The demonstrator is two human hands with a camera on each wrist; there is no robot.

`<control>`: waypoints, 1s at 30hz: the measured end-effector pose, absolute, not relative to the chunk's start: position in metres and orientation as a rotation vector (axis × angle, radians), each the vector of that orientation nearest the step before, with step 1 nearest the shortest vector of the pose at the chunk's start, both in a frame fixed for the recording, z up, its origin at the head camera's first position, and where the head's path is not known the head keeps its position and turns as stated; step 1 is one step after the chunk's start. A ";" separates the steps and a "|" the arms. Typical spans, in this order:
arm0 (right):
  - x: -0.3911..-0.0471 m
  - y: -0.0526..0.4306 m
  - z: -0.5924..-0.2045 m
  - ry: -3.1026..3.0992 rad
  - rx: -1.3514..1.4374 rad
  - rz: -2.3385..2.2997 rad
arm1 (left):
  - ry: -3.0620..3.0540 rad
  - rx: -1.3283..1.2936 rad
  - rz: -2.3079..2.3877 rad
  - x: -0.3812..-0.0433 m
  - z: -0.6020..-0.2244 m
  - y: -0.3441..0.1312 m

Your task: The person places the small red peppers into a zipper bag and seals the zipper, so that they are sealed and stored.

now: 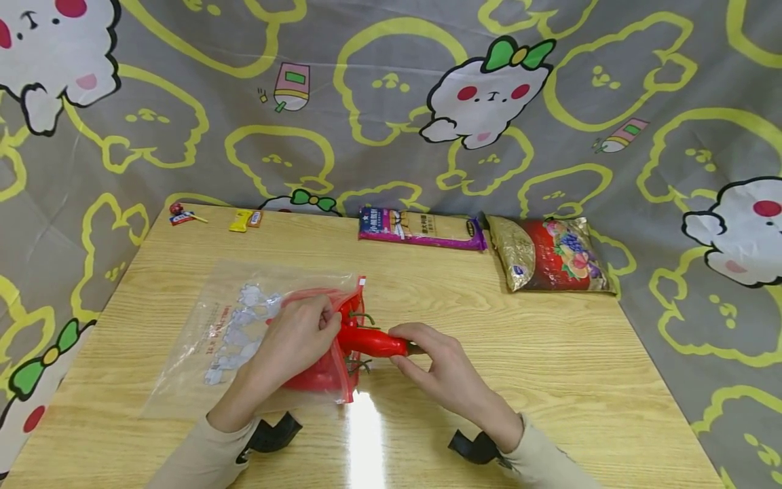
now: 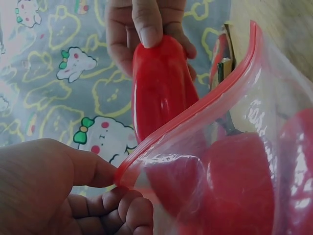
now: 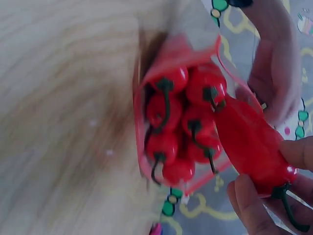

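Right at the mouth of the clear bag [image 1: 347, 384], here's the red pepper [image 1: 375, 341], lying lengthwise, tip inside the red rim, stem end out over the surface [image 1: 519, 387]. The right hand [image 1: 436, 363] has its grip at that stem end, thumb and fingers around it; the left hand [image 1: 299, 336] has a grip of its own, pinching the bag's edge beside the opening.

So what's the tally? The right wrist view looks straight in: at least six peppers [image 3: 164, 110] packed together, stems towards the mouth. Done, by my reading: bag opened, most of the set inside. Unsettled: this one pepper, part in, part out! Going in or coming out? One look can't say. If in, the packing seems close to complete, since I spot no other pepper outside; if out, nearly all the work remains. And over at the far edge, the long packet [image 1: 421, 229] and the gold-and-red pack [image 1: 556, 255] lie well apart from the action, untouched by either hand.
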State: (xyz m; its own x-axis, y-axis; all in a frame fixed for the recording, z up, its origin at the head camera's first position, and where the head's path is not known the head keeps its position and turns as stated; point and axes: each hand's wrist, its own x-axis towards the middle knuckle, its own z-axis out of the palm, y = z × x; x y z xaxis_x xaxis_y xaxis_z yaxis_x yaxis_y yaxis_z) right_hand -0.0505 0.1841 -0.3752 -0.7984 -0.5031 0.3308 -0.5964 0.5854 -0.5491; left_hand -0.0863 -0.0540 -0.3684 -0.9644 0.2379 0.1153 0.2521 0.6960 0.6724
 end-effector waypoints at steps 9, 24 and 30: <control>-0.056 0.159 -0.389 -2.558 0.985 1.098 | -2.845 -0.439 -1.139 -0.086 -0.367 -0.054; -0.068 0.129 -0.398 -2.481 1.054 1.036 | -2.774 -0.474 -1.074 -0.084 -0.364 -0.055; -0.069 0.125 -0.401 -2.493 1.090 0.926 | -2.763 -0.479 -1.076 -0.084 -0.365 -0.055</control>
